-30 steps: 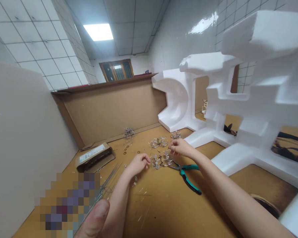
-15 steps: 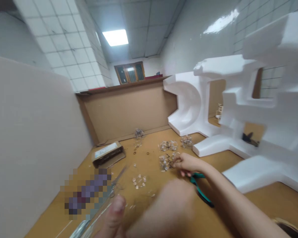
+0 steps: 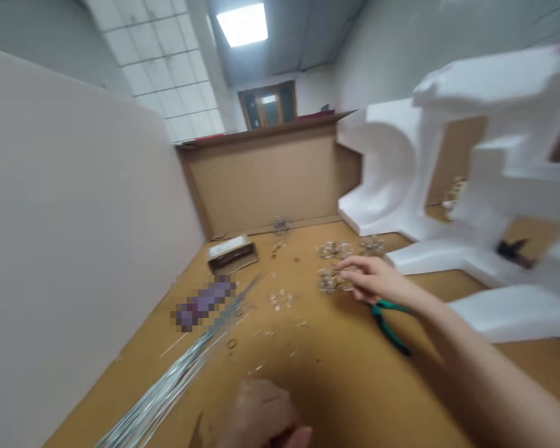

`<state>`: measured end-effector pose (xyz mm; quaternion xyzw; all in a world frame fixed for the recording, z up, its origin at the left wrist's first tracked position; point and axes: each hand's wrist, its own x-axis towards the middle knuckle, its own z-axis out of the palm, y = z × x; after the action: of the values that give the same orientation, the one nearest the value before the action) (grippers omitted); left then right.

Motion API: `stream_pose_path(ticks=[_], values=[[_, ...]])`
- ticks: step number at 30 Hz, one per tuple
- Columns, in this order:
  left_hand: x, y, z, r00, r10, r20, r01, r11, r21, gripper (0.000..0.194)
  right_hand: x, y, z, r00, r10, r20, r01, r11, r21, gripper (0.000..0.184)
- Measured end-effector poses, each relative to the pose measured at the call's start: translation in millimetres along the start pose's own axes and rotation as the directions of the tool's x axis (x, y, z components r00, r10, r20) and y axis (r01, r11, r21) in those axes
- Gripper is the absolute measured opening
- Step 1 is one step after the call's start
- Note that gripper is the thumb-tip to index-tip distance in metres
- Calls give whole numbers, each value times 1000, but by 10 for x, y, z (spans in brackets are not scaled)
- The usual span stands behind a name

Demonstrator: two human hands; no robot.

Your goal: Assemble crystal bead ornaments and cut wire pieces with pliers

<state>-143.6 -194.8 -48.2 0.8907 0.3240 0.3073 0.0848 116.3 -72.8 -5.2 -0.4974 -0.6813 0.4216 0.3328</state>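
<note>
My right hand (image 3: 371,279) reaches over a small pile of clear and metallic pieces (image 3: 327,281). Its index and middle fingers are stretched forward at the pile's edge, loosely apart, and nothing shows between them; the thumb is hidden. Just below that hand lie green-handled pliers (image 3: 389,330), their jaws out of sight. At the bottom centre my left hand (image 3: 264,412) is bent and blurred, its fingers mostly hidden, so I cannot tell if it holds anything. Beyond it a loose cluster of small clear pieces (image 3: 280,300) lies on the brown tabletop (image 3: 350,386).
More small pieces form piles (image 3: 336,249) farther back. A bundle of silvery strands (image 3: 161,386) lies at left, near a small open box (image 3: 232,252). White foam blocks (image 3: 387,168) stand at right, a cardboard wall (image 3: 270,180) behind, and a pale panel (image 3: 74,236) at left.
The view has shifted, so the table's things appear farther right and higher. My left hand has drawn down and back from the middle. My right hand stays by the pile, its fingers straighter.
</note>
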Motion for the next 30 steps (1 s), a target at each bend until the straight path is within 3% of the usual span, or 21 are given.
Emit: stream_pose_path(ticks=[3,5,9,15,21,25,28,30], values=[[-68,-65,118,999,49,-19,-49,999,-17,39,-96,76,-110,999,-1,46,2,1000,-18,41],[-79,-102,185,1000,-1,-30,0,999,-48,40,-57,68,-99,1000,14,15,-14,1000,-28,42],[-12,-131,212,993,30,113,-16,993,-120,37,-26,75,57,997,67,31,-65,996,-52,47],[84,-328,30,970,-130,206,119,991,67,35,-64,204,246,988,119,93,-108,988,-114,46],[21,-659,-210,934,-313,170,276,938,212,29,-134,195,318,985,148,92,-138,985,-106,40],[-17,-884,-395,884,-449,129,427,889,166,25,-179,275,373,985,143,93,-134,986,-97,37],[-7,-1115,-507,795,-597,103,550,782,293,23,-225,365,425,983,152,106,-143,986,-87,35],[17,-1276,-557,765,-637,90,577,742,342,20,-264,417,462,983,156,101,-149,986,-70,34]])
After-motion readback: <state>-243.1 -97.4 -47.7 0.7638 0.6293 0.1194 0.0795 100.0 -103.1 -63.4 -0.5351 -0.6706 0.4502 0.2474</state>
